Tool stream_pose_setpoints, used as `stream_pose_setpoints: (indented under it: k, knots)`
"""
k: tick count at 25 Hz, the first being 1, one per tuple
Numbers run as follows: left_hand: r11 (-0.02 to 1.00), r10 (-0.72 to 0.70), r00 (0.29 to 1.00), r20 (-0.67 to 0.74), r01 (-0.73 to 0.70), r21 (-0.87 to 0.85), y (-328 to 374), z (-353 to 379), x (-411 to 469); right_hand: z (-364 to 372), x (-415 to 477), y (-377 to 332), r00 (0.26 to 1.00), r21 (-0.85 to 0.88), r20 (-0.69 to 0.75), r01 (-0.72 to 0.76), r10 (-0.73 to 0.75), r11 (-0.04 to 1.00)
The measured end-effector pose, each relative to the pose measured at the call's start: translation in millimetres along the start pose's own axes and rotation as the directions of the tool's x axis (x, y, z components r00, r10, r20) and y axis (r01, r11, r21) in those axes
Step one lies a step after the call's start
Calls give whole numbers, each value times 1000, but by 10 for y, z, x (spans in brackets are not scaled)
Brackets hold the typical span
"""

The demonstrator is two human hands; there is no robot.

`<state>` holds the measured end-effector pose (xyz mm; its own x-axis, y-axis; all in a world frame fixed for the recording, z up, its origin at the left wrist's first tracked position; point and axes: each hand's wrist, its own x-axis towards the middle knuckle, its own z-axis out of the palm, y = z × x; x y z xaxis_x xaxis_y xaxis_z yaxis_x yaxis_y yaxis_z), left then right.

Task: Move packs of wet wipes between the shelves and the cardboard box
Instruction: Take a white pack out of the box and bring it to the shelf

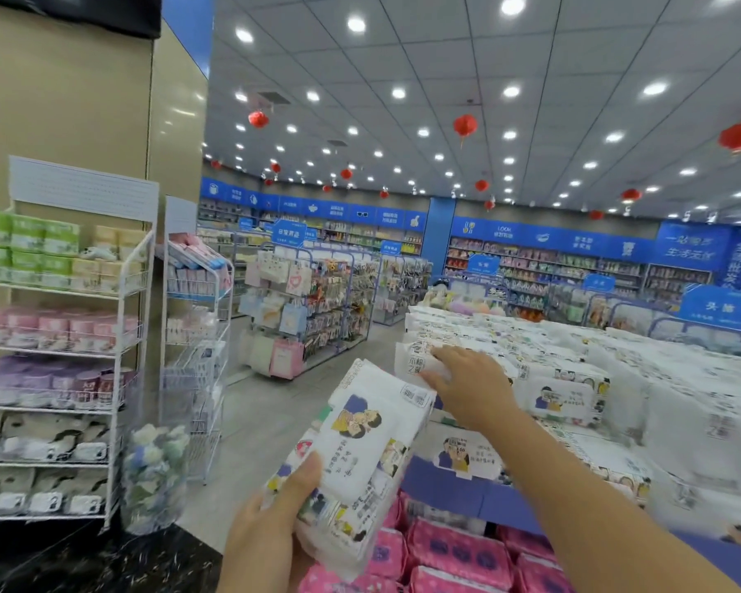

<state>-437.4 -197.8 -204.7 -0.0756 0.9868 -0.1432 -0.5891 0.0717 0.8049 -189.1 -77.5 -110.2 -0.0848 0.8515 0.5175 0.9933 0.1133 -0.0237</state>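
Beside a white wire rack, the left hand has its grip clenched on a stack of wet-wipe packs, thumb on top, above pink packs. The right hand touches a white pack on the shelf. Blur hides whether that grip pinches it.

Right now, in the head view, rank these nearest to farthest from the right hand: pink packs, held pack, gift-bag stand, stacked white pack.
1. Stacked white pack: at the fingertips of the right hand, ahead.
2. Held pack: in the left hand, just left.
3. Pink packs: low shelf, below.
4. Gift-bag stand: across the aisle, far left.
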Motion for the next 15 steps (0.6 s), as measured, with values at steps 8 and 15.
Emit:
stream_pose_setpoints:
  k: [8,15]
  knots:
    - [969,-66,958,280,129,-212,-270,641,-397,-493,-1570,-487,917,915,389,-396,91,80]
    - [724,94,875,476,-388,571,52,859,-525,-1022,-1940,221,954,933,292,-300,68,197]
